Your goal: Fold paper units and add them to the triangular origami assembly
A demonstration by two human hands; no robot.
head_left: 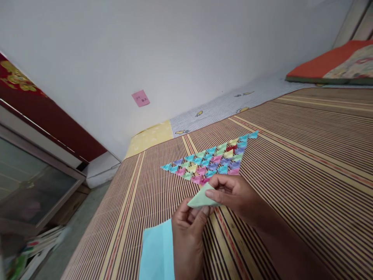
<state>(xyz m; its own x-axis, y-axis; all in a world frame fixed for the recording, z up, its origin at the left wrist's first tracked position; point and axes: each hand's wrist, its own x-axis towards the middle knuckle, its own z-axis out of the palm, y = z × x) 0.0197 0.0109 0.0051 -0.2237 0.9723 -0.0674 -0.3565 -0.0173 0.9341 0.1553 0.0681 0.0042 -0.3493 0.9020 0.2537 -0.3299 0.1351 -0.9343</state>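
Observation:
A pale green sheet of paper folded into a triangle [201,197] is held up between both hands. My left hand [189,225] pinches it along its lower edge, thumb toward me. With thumb and fingers closed, my right hand [230,194] grips its right side. Beyond the hands, many small folded paper pieces [208,161] in blue, pink, green, yellow, purple and red lie in rows that form a triangle. Beside my left wrist lies a light blue paper sheet [155,251] with a crease, partly hidden by the hand.
A striped mat [305,163] covers the bed. Patterned cloth [210,116] shows along the wall, where a pink note [140,98] is stuck. An orange folded quilt [323,62] rests at the far right. On the left, a glass-fronted cabinet [32,186] stands beyond the bed's edge.

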